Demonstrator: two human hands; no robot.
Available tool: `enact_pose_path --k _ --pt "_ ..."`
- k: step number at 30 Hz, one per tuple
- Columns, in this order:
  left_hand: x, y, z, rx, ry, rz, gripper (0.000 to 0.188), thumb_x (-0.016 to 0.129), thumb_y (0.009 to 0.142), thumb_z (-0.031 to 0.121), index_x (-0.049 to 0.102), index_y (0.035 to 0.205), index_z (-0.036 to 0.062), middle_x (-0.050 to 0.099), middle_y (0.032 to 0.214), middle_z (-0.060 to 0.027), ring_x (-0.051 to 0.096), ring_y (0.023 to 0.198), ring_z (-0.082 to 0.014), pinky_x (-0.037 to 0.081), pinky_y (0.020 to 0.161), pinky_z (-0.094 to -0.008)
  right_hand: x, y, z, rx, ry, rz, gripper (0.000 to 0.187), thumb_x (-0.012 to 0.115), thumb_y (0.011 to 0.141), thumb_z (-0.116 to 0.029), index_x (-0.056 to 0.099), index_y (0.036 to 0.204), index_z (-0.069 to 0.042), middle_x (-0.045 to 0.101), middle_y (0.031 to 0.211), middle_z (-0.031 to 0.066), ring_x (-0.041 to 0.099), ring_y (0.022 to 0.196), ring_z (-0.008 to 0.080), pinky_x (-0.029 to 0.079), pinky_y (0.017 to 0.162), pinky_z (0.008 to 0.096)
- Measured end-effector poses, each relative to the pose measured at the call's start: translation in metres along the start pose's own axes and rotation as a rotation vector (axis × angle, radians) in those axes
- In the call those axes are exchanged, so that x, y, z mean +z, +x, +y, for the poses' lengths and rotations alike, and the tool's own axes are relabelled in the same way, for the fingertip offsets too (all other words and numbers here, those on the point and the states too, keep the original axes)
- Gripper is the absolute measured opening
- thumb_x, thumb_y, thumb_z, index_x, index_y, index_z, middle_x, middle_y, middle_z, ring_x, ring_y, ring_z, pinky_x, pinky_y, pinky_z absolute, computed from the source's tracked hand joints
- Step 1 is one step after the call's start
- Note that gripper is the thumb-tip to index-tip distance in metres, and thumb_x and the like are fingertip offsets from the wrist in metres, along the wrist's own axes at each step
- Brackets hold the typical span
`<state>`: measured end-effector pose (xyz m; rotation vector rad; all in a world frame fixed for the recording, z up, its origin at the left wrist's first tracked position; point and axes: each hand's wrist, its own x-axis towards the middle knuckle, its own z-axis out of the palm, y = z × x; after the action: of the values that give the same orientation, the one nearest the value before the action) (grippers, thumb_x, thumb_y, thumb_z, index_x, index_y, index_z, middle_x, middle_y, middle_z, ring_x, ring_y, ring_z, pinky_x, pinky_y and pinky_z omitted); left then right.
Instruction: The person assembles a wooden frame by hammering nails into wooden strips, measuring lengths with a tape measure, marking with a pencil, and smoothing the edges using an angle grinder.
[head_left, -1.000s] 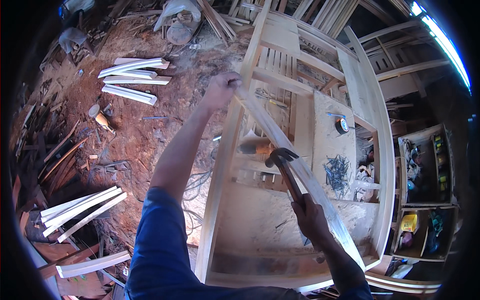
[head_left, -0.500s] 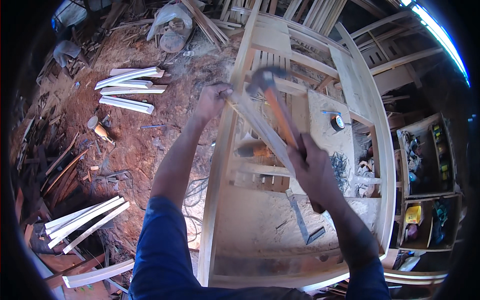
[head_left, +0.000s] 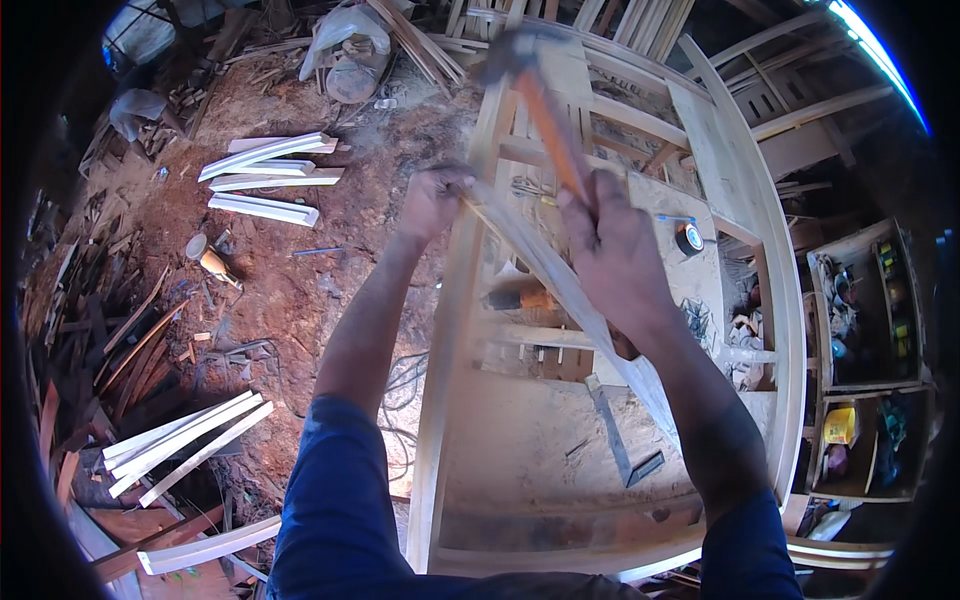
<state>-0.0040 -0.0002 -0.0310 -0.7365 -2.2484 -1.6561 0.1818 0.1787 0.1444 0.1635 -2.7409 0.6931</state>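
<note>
My right hand (head_left: 622, 255) is closed around the wooden handle of a claw hammer (head_left: 555, 140), whose blurred head is raised at the far side. A pale wooden strip (head_left: 545, 265) slants across a large wooden frame (head_left: 445, 400), running under my right forearm. At the strip's far end, over the frame's left rail, the fingers of my left hand (head_left: 434, 205) are closed on it. Whether they also pinch a nail is too small to tell. Inside the frame, a try square (head_left: 615, 430) lies on a dusty panel, with an orange-and-black tool (head_left: 525, 299) farther off.
A tape roll (head_left: 689, 238) and a heap of nails (head_left: 697, 318) lie on the board at right. Compartmented wooden boxes (head_left: 822, 345) stand beyond the frame. Cut strips (head_left: 265, 210) and a mallet-like tool (head_left: 212, 262) lie on the dirt floor at left. A person (head_left: 135, 112) is at the far left.
My right hand has lifted the hammer up and away from the strip's far end. My left hand stays at that end. The view has shifted slightly.
</note>
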Motion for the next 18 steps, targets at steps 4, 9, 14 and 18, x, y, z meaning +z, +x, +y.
enact_pose_path --k 4,9,14,18 --pt "-0.005 0.000 -0.002 0.023 0.027 0.006 0.013 0.070 0.088 0.004 0.074 0.099 -0.0009 0.074 0.098 -0.0160 0.073 0.087 -0.0271 0.055 0.080 -0.0343 0.008 0.002 -0.023 0.188 0.130 0.121 0.031 0.051 0.104 -0.028 0.051 0.113 0.001 0.063 0.077 0.0260 0.067 0.074 0.0431 0.050 0.064 0.0473" --pt "0.003 0.005 -0.003 0.064 0.115 -0.060 0.013 0.069 0.088 0.005 0.075 0.100 0.0015 0.074 0.097 -0.0155 0.072 0.088 -0.0276 0.055 0.081 -0.0354 0.010 -0.012 0.029 0.314 0.083 -0.192 0.027 0.057 0.100 -0.024 0.053 0.110 0.001 0.063 0.079 0.0270 0.063 0.077 0.0489 0.050 0.071 0.0486" --pt "-0.008 0.018 -0.040 0.175 0.526 -0.159 0.017 0.061 0.096 0.009 0.076 0.102 0.0025 0.075 0.098 -0.0117 0.071 0.088 -0.0216 0.055 0.083 -0.0375 -0.083 -0.132 0.034 0.359 0.225 -0.009 0.023 0.058 0.100 -0.022 0.055 0.105 0.000 0.062 0.071 0.0190 0.063 0.065 0.0397 0.050 0.063 0.0424" --pt "-0.001 -0.028 0.003 0.252 0.182 -0.045 0.024 0.049 0.104 0.016 0.065 0.112 0.0022 0.069 0.102 -0.0151 0.066 0.092 -0.0260 0.052 0.089 -0.0388 -0.166 -0.262 0.032 0.739 0.362 0.014 0.021 0.059 0.100 -0.022 0.055 0.101 -0.001 0.052 0.063 0.0109 0.048 0.056 0.0172 0.043 0.055 0.0381"
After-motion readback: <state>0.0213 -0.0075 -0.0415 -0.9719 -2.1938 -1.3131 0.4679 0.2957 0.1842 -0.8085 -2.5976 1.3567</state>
